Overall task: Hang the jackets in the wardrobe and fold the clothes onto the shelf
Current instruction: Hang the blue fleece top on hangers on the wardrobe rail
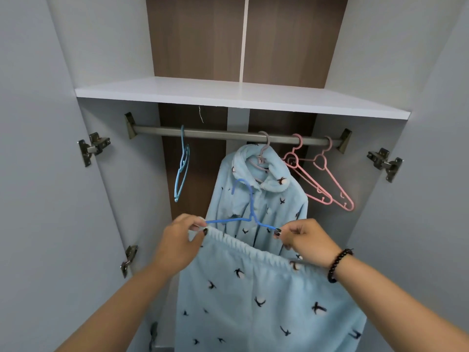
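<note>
Under the white shelf (241, 97) runs the rail (228, 135), a fleecy jacket (261, 199) already hanging there. Below the rail, our left hand (182, 240) and right hand (304, 240) pinch the trousers (253, 301) and blue hanger (250, 214). The bird-printed waistband may slip off its clips.

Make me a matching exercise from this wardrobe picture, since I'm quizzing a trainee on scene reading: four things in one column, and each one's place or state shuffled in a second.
Things:
1. pyjama top
2. pink hangers
3. blue clip hanger
4. light blue hanger

Places or states:
A. bare, at the rail's left end
B. held at both ends by the left hand and right hand
C. on a grey hanger, mid-rail
D. bare, at the rail's right end

Pairs: 1-C, 2-D, 3-B, 4-A
</note>
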{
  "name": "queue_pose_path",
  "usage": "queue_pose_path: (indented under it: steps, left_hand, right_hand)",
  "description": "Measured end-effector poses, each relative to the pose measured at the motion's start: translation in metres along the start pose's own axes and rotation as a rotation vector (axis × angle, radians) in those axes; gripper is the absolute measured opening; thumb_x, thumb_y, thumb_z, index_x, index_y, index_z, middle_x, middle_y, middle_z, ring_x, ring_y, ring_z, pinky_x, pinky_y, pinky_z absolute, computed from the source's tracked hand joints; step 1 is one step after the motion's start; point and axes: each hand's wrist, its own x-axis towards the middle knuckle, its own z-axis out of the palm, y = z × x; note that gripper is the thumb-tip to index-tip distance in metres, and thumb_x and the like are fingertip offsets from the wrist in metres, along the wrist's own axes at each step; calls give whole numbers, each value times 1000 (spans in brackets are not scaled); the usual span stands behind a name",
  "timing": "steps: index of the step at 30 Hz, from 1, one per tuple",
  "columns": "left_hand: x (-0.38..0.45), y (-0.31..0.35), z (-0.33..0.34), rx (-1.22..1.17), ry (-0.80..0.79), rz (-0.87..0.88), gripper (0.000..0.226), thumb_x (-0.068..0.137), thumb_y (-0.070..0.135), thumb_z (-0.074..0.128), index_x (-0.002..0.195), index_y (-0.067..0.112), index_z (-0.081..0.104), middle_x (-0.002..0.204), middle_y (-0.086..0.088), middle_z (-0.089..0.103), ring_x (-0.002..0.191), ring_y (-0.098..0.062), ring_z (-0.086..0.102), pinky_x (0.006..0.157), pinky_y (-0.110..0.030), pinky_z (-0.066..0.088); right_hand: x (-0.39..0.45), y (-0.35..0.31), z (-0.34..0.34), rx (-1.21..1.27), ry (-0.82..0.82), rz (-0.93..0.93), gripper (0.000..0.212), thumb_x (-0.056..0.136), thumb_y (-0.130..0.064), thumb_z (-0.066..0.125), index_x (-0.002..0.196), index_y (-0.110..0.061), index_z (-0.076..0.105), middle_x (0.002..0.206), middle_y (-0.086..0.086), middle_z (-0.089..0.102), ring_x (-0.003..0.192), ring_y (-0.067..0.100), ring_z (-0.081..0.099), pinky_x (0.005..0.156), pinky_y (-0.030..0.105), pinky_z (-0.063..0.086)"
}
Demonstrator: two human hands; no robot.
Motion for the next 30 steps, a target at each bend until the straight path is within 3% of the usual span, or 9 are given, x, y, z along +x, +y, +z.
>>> queue_pose_path:
  steps: [2,5,8,10,14,17,21,27,30]
  left_hand:
    - [6,26,17,-179,-104,-177,25,86,10,66,77,33,66,89,7,68,78,6,62,65,-5,42]
    - [12,65,37,-586,-304,-558,22,98,25,50,91,15,69,94,-5,73,93,-13,68,71,-23,50]
    - [10,80,47,-795,-271,-669,21,99,21,48,98,7,64,95,-8,75,90,-21,69,80,-32,51]
    - [5,77,53,-799,-209,-661,12,95,9,52,94,6,63,85,-6,75,84,-23,68,84,-36,51]
    - [-3,66,59,-821,-107,-728,18,96,-3,44,97,3,61,72,-7,64,67,-21,65,70,-36,56]
    - [-8,54,57,-802,-7,-795,20,97,-3,41,101,3,59,72,-7,53,54,-16,57,55,-27,50]
    - [-10,33,41,-699,42,-811,23,95,-6,39,99,2,60,68,-5,47,44,-12,36,42,-22,33]
    - [11,-9,-11,-527,117,-848,21,93,-3,42,90,1,62,63,-3,39,40,-10,23,40,-19,19]
    - [22,-21,-39,-487,136,-841,16,94,0,48,87,-1,62,59,-3,41,40,-11,25,40,-20,18]
  right_hand:
    - [-1,-2,17,64,-26,48,37,93,-1,48,58,0,61,77,-1,71,38,-2,46,42,10,33]
    - [-4,-3,44,168,-56,99,31,90,4,43,68,-1,65,55,-2,59,43,11,43,44,20,35]
    - [-7,-2,61,292,-100,113,35,89,10,35,81,-7,65,64,5,55,45,10,47,44,17,38]
    - [-9,4,65,272,-162,79,37,90,7,34,89,-12,65,68,2,59,47,9,53,47,18,42]
    - [-9,20,58,158,-323,-15,35,91,5,41,93,-17,68,83,7,67,69,8,62,70,23,55]
    - [0,32,48,172,-362,17,24,93,2,48,97,-10,68,83,3,66,63,-4,62,65,13,49]
    - [21,32,48,149,-383,40,21,94,-2,49,95,-13,67,86,-1,67,61,-8,61,57,7,44]
    - [89,-14,67,194,-282,23,21,89,-3,54,84,-19,68,82,2,69,63,10,63,57,18,48]
    - [131,-49,90,246,-227,24,15,88,-5,55,93,-14,66,83,1,68,66,14,65,61,24,51]
